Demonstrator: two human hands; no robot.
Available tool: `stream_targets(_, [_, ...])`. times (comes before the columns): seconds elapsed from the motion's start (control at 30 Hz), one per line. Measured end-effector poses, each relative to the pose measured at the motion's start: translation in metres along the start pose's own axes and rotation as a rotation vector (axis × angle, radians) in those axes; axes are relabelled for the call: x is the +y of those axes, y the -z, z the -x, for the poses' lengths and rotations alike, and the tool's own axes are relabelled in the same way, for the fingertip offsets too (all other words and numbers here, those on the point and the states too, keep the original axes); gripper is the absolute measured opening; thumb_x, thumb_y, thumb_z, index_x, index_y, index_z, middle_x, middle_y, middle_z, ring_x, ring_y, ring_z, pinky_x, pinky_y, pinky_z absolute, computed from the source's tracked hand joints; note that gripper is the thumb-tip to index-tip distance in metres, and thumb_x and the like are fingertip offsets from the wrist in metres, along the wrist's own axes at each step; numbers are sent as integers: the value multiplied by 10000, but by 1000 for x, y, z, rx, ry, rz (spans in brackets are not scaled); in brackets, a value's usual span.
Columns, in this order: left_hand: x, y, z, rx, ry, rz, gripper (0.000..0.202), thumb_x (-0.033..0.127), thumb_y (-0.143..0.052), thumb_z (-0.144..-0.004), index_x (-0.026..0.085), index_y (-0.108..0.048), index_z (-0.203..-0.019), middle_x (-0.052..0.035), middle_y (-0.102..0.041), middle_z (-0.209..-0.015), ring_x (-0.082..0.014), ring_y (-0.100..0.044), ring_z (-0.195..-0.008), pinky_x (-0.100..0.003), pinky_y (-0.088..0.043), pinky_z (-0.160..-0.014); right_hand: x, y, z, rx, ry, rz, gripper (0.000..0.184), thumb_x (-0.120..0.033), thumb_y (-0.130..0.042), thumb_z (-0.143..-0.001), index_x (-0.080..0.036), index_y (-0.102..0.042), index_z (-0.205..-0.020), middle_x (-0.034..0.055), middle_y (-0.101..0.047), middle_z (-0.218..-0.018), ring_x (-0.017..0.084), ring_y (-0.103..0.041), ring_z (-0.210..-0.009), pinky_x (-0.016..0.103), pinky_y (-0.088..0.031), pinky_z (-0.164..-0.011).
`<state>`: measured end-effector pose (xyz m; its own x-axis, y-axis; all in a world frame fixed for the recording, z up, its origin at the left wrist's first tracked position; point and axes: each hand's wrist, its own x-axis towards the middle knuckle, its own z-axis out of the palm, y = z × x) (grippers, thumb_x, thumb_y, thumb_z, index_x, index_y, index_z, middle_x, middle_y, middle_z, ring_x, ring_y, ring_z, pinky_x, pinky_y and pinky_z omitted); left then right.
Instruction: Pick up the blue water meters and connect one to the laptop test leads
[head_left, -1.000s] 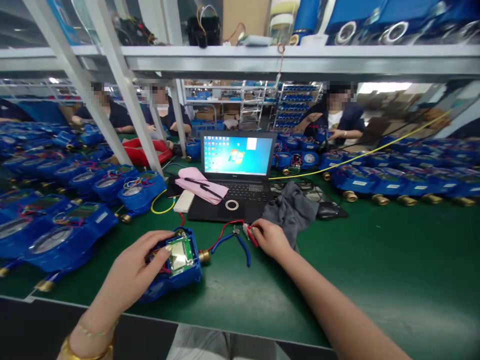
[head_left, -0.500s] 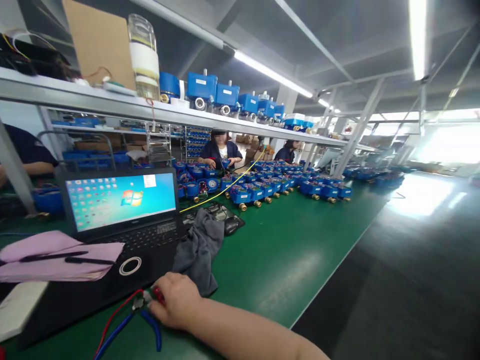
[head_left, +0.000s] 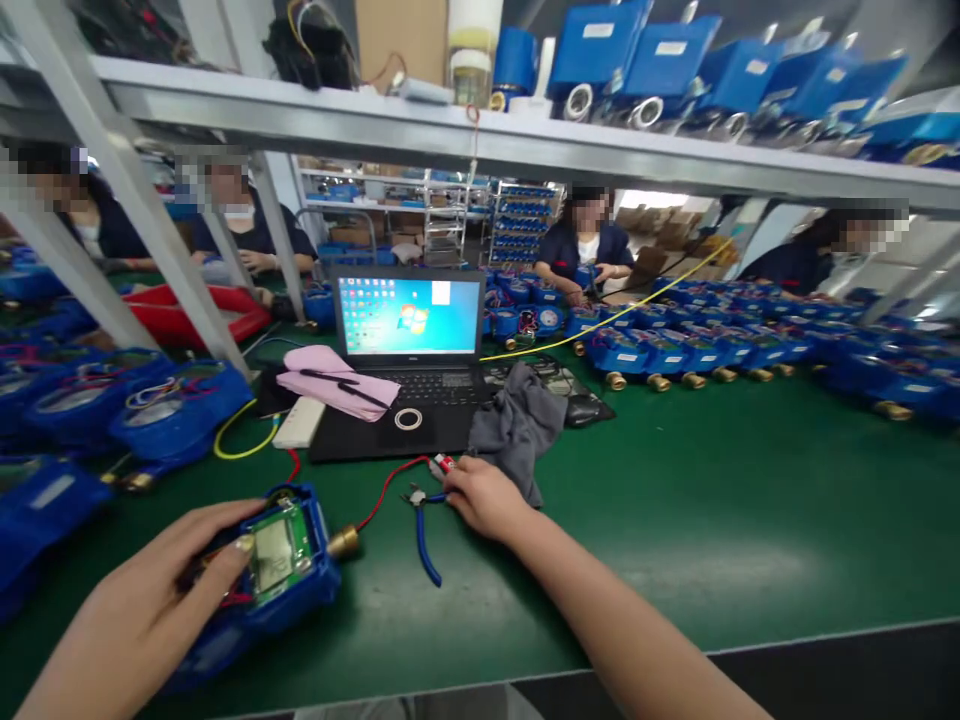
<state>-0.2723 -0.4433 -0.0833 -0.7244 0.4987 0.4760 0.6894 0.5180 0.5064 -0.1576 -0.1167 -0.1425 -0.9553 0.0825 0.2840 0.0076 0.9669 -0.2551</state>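
Observation:
My left hand (head_left: 180,580) is wrapped over a blue water meter (head_left: 322,585) at the lower left, thumb on the edge of its exposed circuit board and display (head_left: 276,553). A brass fitting (head_left: 345,541) points right. My right hand (head_left: 487,497) has its fingers closed by a small red-and-white connector (head_left: 445,463), whose far side the fingers hide. A red wire (head_left: 386,490) runs from it toward the meter. Blue-handled pliers (head_left: 424,540) lie left of that hand; one handle reaches its thumb, and I cannot tell whether it is gripped.
A laptop (head_left: 409,315) stands ahead, with a grey cloth (head_left: 517,425) and mouse (head_left: 585,411) beside it. Pink cloth (head_left: 337,380) and a white power strip (head_left: 300,422) lie left. Blue meters (head_left: 649,350) fill both sides. A shelf (head_left: 300,115) crosses above; co-workers (head_left: 585,245) sit beyond.
The view has swung left and down, bringing my left hand and the meter into sight. The pliers have turned, and one handle now meets my right hand, which stays by the connector.

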Motion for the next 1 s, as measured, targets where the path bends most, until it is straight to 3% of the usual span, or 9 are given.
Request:
stream_targets(0.27, [22, 5, -2, -36, -66, -64, 311, 552, -452, -874, 405, -601, -1105, 73, -604, -1141, -251, -597, -976, -409, -483, -862, 2, -11, -6, 102, -159, -56, 63, -234, -618, -835, -184, -612, -872, 31, -598, -852, 167, -556, -757, 259, -375, -663])
stream_targets(0.47, [26, 10, 4, 63, -137, -24, 304, 450, -376, -974, 307, -602, -1120, 52, -583, -1168, -181, -548, -1068, -272, -406, -917, 6, -18, -9, 193, -160, -113, 76, -169, -544, -824, -187, -593, -769, 38, -603, -803, 175, -566, -743, 262, -384, -667])
stream_targets(0.6, [60, 10, 9, 251, -275, -105, 279, 326, -393, -983, 204, -568, -1161, -14, -554, -1189, -179, -508, -1115, -270, -351, -995, 11, -18, -5, 329, -143, -213, 162, -211, -408, -884, -178, -565, -901, 63, -624, -826, 192, -581, -717, 290, -410, -660])
stream_targets(0.67, [87, -4, 11, 252, -355, -51, 242, 237, -404, -975, 187, -562, -1151, -27, -561, -1162, -166, -508, -1109, -267, -357, -1004, 10, -14, -2, 383, -98, -281, 209, -253, -369, -899, -182, -564, -920, 68, -631, -825, 197, -587, -716, 304, -425, -667])
stream_targets(0.8, [130, -63, 10, -24, -457, 148, 302, 159, -378, -952, 156, -488, -1233, -59, -517, -1222, -163, -446, -1176, -298, -361, -1054, 5, -1, 6, 405, 77, -442, 222, -325, -408, -892, -204, -595, -892, 52, -645, -869, 186, -598, -811, 300, -457, -739])
stream_targets(0.9, [141, -104, 9, -109, -426, 125, 392, 124, -393, -912, 110, -418, -1303, -112, -446, -1317, -219, -368, -1254, -407, -335, -1113, 7, 4, 11, 385, 129, -563, 199, -341, -466, -874, -211, -616, -879, 31, -650, -831, 166, -598, -753, 279, -468, -663])
stream_targets(1.0, [141, -118, 13, -107, -438, 130, 392, 129, -412, -898, 105, -431, -1289, -114, -440, -1329, -230, -359, -1270, -421, -320, -1134, 13, 2, 11, 364, 99, -663, 183, -348, -530, -838, -204, -634, -882, 32, -661, -819, 167, -601, -718, 276, -468, -612])
